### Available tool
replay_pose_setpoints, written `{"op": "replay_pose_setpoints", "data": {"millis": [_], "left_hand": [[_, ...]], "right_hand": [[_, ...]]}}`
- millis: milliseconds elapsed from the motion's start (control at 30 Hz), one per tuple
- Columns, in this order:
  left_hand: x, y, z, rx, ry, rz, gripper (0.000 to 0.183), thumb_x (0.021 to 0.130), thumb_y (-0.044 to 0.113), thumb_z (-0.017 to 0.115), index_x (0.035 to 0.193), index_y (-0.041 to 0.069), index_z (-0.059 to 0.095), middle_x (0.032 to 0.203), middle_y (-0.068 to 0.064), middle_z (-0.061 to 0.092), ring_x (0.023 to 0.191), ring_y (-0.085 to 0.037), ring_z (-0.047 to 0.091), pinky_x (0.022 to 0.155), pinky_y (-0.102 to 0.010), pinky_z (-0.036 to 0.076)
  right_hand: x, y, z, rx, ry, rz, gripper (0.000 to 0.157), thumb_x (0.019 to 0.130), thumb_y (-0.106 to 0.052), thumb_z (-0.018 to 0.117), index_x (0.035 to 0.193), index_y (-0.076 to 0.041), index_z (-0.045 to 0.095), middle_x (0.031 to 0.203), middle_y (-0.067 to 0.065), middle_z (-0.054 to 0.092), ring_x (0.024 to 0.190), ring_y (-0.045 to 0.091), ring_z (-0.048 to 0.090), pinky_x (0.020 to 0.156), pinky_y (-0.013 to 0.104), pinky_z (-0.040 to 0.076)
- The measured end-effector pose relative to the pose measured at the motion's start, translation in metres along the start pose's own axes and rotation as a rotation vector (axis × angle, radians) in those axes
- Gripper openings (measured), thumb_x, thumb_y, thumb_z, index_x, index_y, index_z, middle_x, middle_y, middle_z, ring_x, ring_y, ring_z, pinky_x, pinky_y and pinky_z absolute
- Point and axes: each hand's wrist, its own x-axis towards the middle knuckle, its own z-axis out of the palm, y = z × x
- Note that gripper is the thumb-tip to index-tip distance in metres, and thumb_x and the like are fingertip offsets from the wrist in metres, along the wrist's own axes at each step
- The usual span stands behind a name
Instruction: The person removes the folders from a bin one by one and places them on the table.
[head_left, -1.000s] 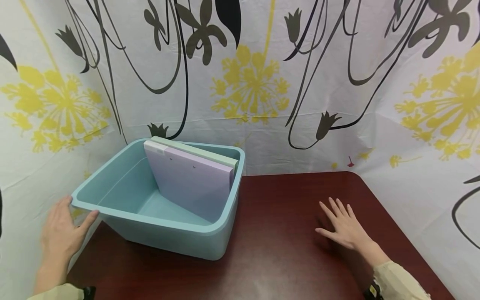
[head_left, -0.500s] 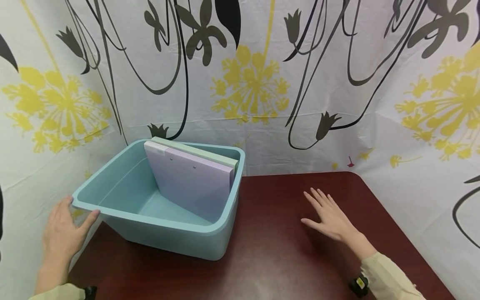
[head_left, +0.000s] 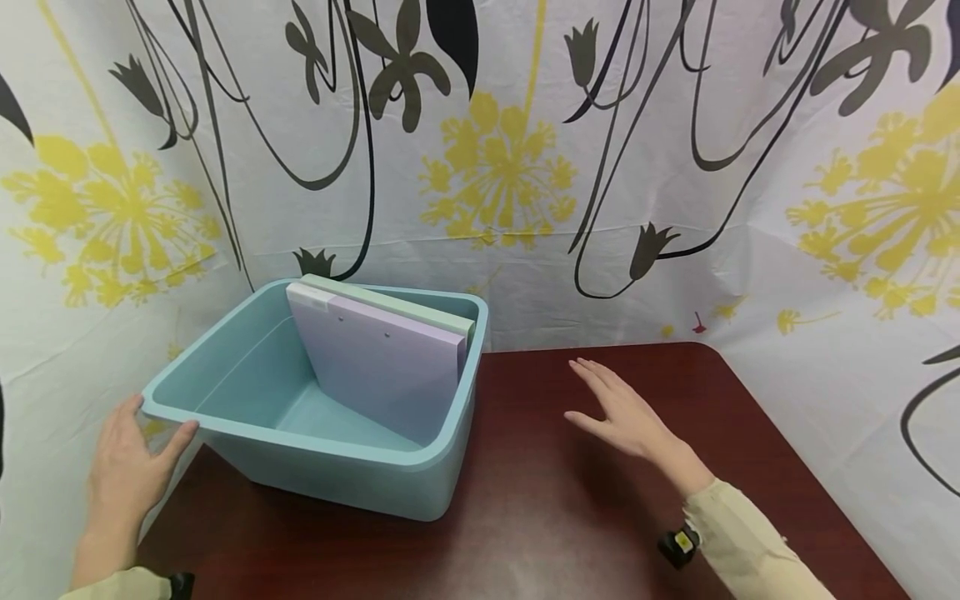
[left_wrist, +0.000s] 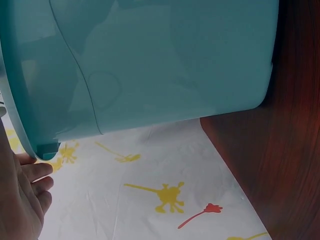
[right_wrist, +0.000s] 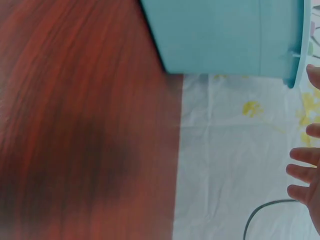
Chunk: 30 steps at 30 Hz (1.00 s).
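Note:
A light blue plastic storage bin (head_left: 330, 483) stands on the left part of the table. Inside it, a lilac file box (head_left: 375, 358) leans in front of a pale green one (head_left: 405, 308). At the bin's near left corner my left hand (head_left: 127, 471) holds the rim, thumb along the front side and fingers round the corner. The left wrist view shows these fingers (left_wrist: 37, 177) bent just below the rim corner. My right hand (head_left: 626, 417) is over the table, right of the bin and apart from it. Its fingers are extended, the thumb spread, with nothing held.
The dark red wooden table (head_left: 540, 517) extends to the right of the bin, with a rounded far corner. A white cloth (head_left: 517, 283) with yellow and grey flower prints hangs behind the table and along both sides.
My right hand has travelled left and slightly away from me over the table, getting closer to the bin. The left hand, bin and file boxes have stayed in place.

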Motion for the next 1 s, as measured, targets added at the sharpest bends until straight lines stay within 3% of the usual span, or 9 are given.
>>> {"op": "replay_pose_setpoints", "data": {"millis": [433, 1000], "left_hand": [[0.001, 0.002, -0.003, -0.004, -0.013, 0.003, 0.082, 0.086, 0.043, 0.052, 0.135, -0.013, 0.019, 0.127, -0.038, 0.029, 0.115, -0.052, 0.029, 0.087, -0.065, 0.027], [0.003, -0.001, -0.002, 0.002, -0.047, -0.042, 0.085, 0.085, 0.043, 0.052, 0.137, -0.013, 0.014, 0.128, -0.04, 0.026, 0.118, -0.053, 0.026, 0.089, -0.065, 0.024]], "right_hand": [[0.051, -0.041, -0.015, 0.013, 0.085, -0.126, 0.068, 0.082, -0.044, 0.06, 0.137, -0.01, 0.038, 0.137, 0.009, 0.04, 0.127, 0.026, 0.035, 0.101, 0.045, 0.03], [0.096, -0.091, -0.025, 0.039, 0.068, -0.224, 0.059, 0.083, -0.036, 0.062, 0.132, -0.007, 0.045, 0.129, 0.01, 0.048, 0.12, 0.025, 0.043, 0.097, 0.043, 0.036]]}}
